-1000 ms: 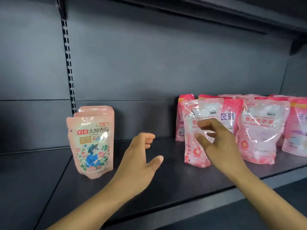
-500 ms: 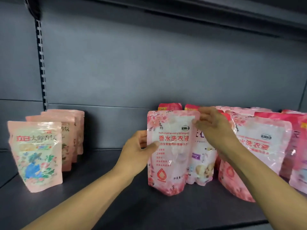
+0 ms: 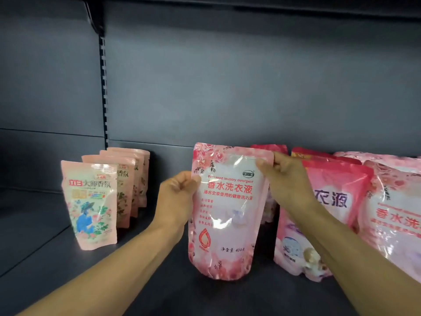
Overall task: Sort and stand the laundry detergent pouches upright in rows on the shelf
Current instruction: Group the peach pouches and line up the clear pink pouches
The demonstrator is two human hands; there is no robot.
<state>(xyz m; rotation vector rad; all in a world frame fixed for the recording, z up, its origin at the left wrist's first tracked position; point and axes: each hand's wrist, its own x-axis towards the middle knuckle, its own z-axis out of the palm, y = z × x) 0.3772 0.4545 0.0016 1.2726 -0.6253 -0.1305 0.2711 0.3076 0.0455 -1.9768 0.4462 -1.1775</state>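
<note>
A pink rose-print detergent pouch [image 3: 225,215] with red Chinese lettering stands upright in the middle of the dark shelf [image 3: 159,290]. My left hand [image 3: 176,197] pinches its left edge and my right hand [image 3: 287,181] pinches its top right corner. To the left, a row of several pale peach pouches [image 3: 91,201] stands one behind another. To the right stand a deeper pink pouch with purple lettering [image 3: 328,201] and another rose-print pouch [image 3: 396,215], partly hidden by my right arm.
More red and pink pouch tops [image 3: 271,148] show behind the held pouch along the grey back panel [image 3: 227,87]. A slotted upright [image 3: 103,87] runs down the back at the left. Bare shelf lies between the peach row and the held pouch.
My hands went from reaching to holding the rose-print pouch on both sides. The pouch now stands apart from the right group, slightly left of it. The view shifted closer.
</note>
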